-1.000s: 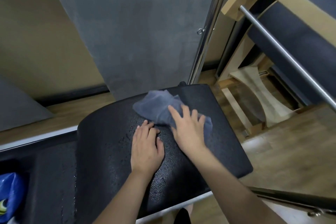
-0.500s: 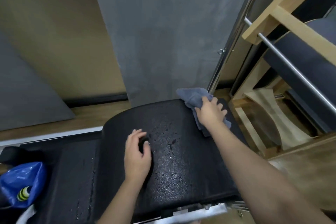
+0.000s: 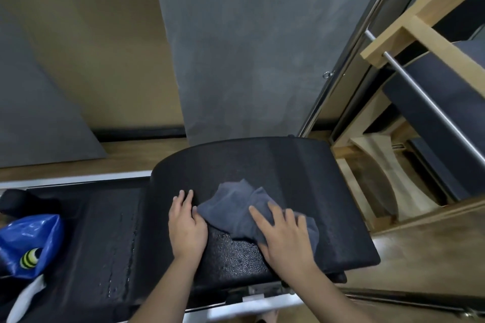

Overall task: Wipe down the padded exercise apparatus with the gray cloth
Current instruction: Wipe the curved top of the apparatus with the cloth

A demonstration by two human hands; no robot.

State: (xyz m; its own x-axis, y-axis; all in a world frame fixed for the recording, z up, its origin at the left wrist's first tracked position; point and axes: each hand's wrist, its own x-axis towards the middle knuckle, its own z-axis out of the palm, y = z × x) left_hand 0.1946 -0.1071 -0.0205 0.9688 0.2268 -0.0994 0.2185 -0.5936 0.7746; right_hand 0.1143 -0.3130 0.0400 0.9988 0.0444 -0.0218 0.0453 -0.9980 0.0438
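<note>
Black padded arc barrel point(image 3: 301, 165), pebbled vinyl, beaded with droplets near its front edge, probably cleaning spray awaiting the wipe. Gray cloth point(image 3: 236, 211) lies bunched at mid-pad, toward the front edge. Right hand point(image 3: 284, 237) presses it flat, fingers spread and straight, likely for broad contact; left hand point(image 3: 186, 225) rests flat on bare pad beside the cloth, fingers straight and together, holding nothing, seemingly as a brace.
</note>
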